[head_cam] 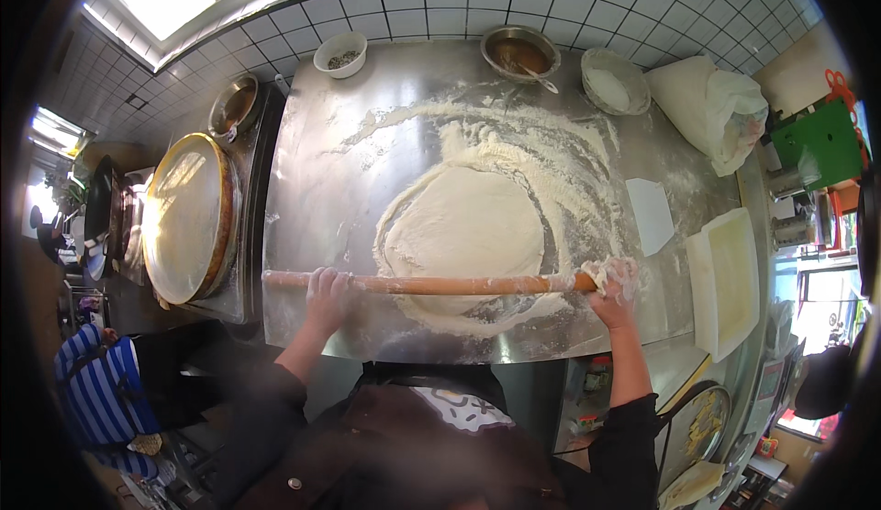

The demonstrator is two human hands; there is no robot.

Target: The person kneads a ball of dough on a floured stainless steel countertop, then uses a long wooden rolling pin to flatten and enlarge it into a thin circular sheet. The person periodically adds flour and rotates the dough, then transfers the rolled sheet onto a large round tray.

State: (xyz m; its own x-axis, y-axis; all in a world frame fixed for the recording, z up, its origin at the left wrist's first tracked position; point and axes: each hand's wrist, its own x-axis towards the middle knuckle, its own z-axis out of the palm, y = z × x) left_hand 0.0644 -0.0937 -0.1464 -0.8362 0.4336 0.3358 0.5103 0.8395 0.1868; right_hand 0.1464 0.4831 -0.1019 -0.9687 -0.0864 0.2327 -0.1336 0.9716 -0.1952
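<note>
A long wooden rolling pin (440,285) lies crosswise over the near part of a flattened round of dough (468,224). My left hand (329,294) is wrapped around the pin left of the dough. Near the pin's right end, my right hand (614,291) grips it, with flour or dough stuck to the fingers. Loose flour (506,156) rings the dough and spreads in streaks beyond it. Beneath everything is a stainless steel table (310,187). A white dough scraper (650,216) lies flat, up and to the right of my right hand.
Along the back stand a white bowl (341,54), a metal bowl of brown liquid (521,54), a bowl of white powder (614,81) and a white sack (709,111). A white tub (723,283) sits right; a large round pan (187,217) left. Someone in striped sleeves (103,386) stands lower left.
</note>
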